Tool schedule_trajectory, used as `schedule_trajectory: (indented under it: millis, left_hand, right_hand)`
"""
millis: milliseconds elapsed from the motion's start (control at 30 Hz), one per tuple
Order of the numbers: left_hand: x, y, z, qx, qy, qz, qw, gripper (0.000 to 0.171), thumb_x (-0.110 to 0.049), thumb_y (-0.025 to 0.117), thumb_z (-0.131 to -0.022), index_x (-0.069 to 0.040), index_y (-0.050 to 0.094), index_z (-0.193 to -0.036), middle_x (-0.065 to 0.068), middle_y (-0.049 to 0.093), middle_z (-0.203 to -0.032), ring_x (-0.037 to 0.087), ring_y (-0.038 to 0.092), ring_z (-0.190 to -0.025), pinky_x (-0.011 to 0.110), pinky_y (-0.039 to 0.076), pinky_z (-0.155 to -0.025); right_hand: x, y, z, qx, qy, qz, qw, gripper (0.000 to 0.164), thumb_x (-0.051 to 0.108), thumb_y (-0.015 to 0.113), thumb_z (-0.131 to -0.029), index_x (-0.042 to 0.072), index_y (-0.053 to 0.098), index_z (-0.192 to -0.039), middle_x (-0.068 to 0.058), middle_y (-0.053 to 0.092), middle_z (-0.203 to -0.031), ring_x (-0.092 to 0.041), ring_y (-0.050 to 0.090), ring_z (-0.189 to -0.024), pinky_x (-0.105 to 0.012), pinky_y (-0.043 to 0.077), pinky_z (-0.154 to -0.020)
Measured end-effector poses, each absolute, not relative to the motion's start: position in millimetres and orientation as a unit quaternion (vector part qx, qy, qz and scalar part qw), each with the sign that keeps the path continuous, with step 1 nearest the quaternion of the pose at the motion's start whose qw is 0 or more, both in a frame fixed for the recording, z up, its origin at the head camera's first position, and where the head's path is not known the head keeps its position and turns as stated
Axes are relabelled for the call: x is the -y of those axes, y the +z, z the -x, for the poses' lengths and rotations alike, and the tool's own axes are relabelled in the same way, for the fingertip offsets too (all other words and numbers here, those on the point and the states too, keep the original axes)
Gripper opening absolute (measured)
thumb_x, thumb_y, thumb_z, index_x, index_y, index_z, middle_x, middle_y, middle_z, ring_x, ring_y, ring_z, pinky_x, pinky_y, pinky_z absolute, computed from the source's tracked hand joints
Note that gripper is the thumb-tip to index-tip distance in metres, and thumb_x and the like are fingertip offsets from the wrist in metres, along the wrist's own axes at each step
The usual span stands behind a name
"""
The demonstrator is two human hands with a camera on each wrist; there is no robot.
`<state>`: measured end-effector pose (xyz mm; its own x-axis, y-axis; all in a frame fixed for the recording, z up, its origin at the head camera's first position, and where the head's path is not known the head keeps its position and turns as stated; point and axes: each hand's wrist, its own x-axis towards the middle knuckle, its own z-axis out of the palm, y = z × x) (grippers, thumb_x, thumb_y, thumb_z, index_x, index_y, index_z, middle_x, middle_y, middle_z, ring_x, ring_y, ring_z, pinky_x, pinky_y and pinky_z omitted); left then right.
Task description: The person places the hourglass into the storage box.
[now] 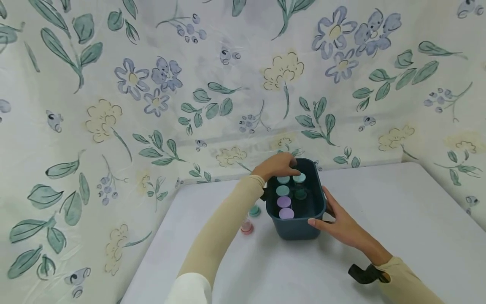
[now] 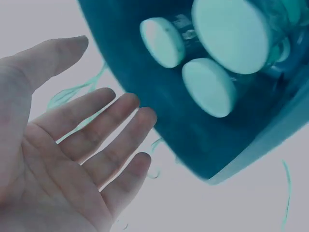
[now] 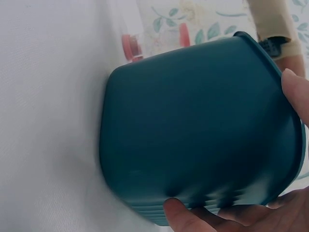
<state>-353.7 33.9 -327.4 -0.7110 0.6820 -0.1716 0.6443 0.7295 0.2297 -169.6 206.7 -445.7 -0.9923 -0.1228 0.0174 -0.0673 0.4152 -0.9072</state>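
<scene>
A dark teal plastic bin (image 1: 298,228) stands on the table with several small lidded jars inside. Their lids are mint, such as the mint lid (image 1: 282,191), and purple, like the purple lid (image 1: 284,202). One mint-lidded jar (image 1: 299,177) sits higher than the rest. Over the bin's far left rim is my left hand (image 1: 279,164); in the left wrist view its fingers (image 2: 104,130) are spread and hold nothing, beside the bin wall. My right hand (image 1: 343,223) grips the bin's right side, thumb (image 3: 295,92) at the rim and fingers against the ribbed wall.
Left of the bin, a pink-lidded jar (image 1: 247,228) and a teal-lidded piece (image 1: 255,211) lie on the white table (image 1: 379,202), partly behind the left sleeve. A floral cloth (image 1: 228,105) hangs behind the table's back edge.
</scene>
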Motion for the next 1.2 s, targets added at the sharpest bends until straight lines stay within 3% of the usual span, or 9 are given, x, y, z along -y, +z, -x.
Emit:
schedule_trajectory:
  millis: [300,767,1200]
  left_hand:
    - [2.5,-313.3,342.7,-0.908,0.22,-0.342,0.1,0.046,-0.031,0.063,-0.103,-0.007,0.061,-0.142,0.012,0.064,-0.143,0.028,0.064,-0.13,0.042,0.054,-0.109]
    - [70.5,-309.6,319.7,-0.904,0.333,-0.266,0.031,0.04,-0.038,0.064,-0.101,-0.014,0.069,-0.134,0.007,0.068,-0.137,0.03,0.06,-0.131,0.05,0.052,-0.11]
    - [122.9,-324.8,303.4,-0.879,0.408,-0.244,0.03,0.037,-0.029,0.063,-0.103,-0.008,0.068,-0.133,0.014,0.071,-0.133,0.032,0.069,-0.123,0.052,0.053,-0.108]
  right_hand:
    - [-207.7,-446.7,171.0,-0.835,-0.547,0.063,0.024,0.109,0.041,0.073,-0.095,0.02,-0.005,-0.167,-0.027,0.01,-0.172,-0.056,0.028,-0.152,-0.065,0.046,-0.109]
    - [-209.4,-443.8,171.6,-0.826,-0.557,0.083,0.01,0.111,0.034,0.076,-0.094,0.013,-0.004,-0.167,-0.027,0.004,-0.173,-0.062,0.019,-0.152,-0.064,0.043,-0.108]
    - [-202.0,-439.8,175.9,-0.827,-0.558,0.064,0.011,0.122,0.034,0.084,-0.087,0.01,-0.005,-0.167,-0.025,0.005,-0.173,-0.058,0.02,-0.153,-0.061,0.044,-0.108]
